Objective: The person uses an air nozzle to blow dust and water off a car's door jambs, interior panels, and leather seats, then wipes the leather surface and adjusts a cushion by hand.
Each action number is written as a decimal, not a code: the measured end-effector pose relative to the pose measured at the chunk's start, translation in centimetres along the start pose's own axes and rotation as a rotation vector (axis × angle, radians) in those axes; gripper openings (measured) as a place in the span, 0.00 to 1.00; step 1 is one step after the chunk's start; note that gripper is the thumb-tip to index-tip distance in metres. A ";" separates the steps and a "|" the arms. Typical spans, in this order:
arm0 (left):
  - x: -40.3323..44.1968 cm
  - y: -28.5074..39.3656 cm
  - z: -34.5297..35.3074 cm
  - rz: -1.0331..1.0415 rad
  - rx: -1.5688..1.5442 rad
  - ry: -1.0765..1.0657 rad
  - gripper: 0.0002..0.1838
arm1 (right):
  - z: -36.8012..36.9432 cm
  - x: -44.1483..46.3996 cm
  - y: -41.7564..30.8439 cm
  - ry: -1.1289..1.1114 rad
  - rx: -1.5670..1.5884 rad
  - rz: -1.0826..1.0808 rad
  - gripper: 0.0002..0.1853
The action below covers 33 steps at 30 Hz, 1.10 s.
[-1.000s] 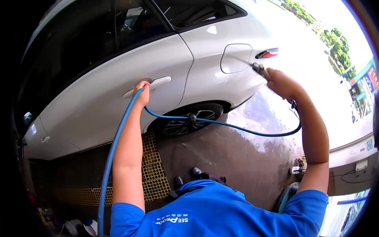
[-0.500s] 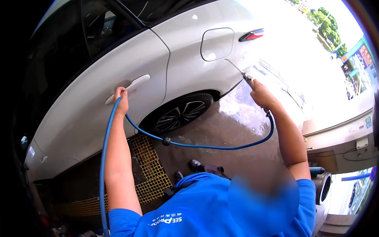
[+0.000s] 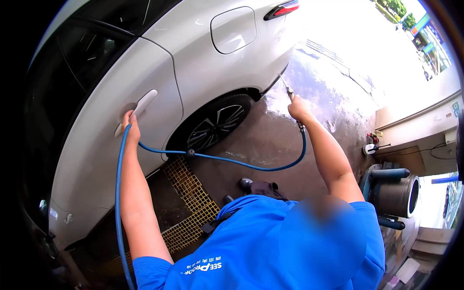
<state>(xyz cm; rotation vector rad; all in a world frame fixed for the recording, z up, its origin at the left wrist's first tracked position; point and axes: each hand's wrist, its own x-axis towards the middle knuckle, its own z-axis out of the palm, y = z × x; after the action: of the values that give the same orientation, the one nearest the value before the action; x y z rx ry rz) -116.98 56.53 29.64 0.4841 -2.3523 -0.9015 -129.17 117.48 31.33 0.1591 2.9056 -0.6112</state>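
My left hand (image 3: 131,126) is closed around a blue hose (image 3: 119,193), close beside the rear door handle (image 3: 145,101) of a silver-white car (image 3: 145,63). From there the hose sags past the rear wheel (image 3: 217,124), with a black ball on it, and rises to the spray gun (image 3: 290,92). My right hand (image 3: 300,110) grips that gun, its thin nozzle directed up and left at the lower rear bumper. The fuel flap (image 3: 233,30) is closed, and a red tail light (image 3: 282,9) shows at the car's rear corner.
Yellow floor grating (image 3: 186,188) lies below the car's side. Wet, shiny floor (image 3: 309,77) extends behind the car. At the right are a dark cylindrical machine (image 3: 394,195), a white container (image 3: 369,149) and a low wall (image 3: 420,116).
The view has shifted along the car toward its rear. My right hand and the gun have moved from near the fuel flap down to the lower bumper. My left hand still holds the hose.
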 end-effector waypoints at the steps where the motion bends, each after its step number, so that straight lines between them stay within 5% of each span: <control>1: 0.1 0.1 0.0 -0.004 0.047 -0.009 0.16 | 0.7 0.5 0.9 0.000 0.006 0.008 0.18; 3: -0.2 0.3 0.3 0.004 0.045 -0.007 0.16 | 1.9 1.6 2.4 0.068 0.066 -0.038 0.18; 4: -0.2 0.3 0.4 0.018 0.041 -0.004 0.17 | 1.8 2.8 2.9 -0.223 -0.158 0.009 0.23; 5: -0.1 0.4 0.3 0.024 0.050 -0.015 0.17 | 2.5 2.8 3.6 -0.231 -0.147 0.017 0.23; 7: 0.2 0.3 0.2 -0.032 0.141 -0.030 0.17 | 3.1 2.6 3.8 0.173 0.076 0.010 0.22; 9: 0.3 0.0 0.4 -0.012 0.200 -0.036 0.17 | 3.3 2.2 3.8 0.070 0.072 0.014 0.20; 11: 0.2 0.2 0.2 0.014 0.263 -0.048 0.18 | 3.6 1.1 3.3 -0.056 0.102 -0.210 0.19; 15: 0.2 0.1 -0.1 -0.028 0.300 -0.063 0.18 | 6.0 0.4 3.0 -0.017 0.273 -0.328 0.19; 17: 0.3 0.5 -0.1 -0.014 0.303 -0.076 0.18 | 8.7 3.2 6.0 -0.191 0.134 -0.080 0.18; 19: 0.4 0.5 -0.5 -0.076 0.375 -0.096 0.19 | 10.3 4.5 7.7 0.025 0.242 0.090 0.17; 21: 0.6 0.4 -0.2 -0.170 0.394 -0.122 0.20 | 12.0 6.0 9.1 0.000 0.254 0.066 0.16; 23: 0.4 0.7 -0.6 -0.079 0.412 -0.141 0.21 | 13.8 7.0 10.6 -0.260 0.179 0.001 0.17; 25: 0.6 0.4 -0.8 -0.195 0.429 -0.187 0.21 | 14.9 7.4 11.0 -0.043 0.261 0.195 0.17; 31: 1.1 1.6 -1.2 -0.232 0.449 -0.248 0.26 | 14.9 2.2 5.9 -0.482 0.302 -0.341 0.20; 33: 1.4 3.1 -1.0 -0.322 0.427 -0.279 0.27 | 17.9 3.1 5.4 -0.416 0.291 -0.128 0.19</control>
<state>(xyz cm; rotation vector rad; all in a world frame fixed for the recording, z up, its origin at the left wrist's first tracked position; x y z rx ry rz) -117.81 57.54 32.93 0.9857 -2.7889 -0.6262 -128.89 115.31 12.49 -0.1091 2.4290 -0.9590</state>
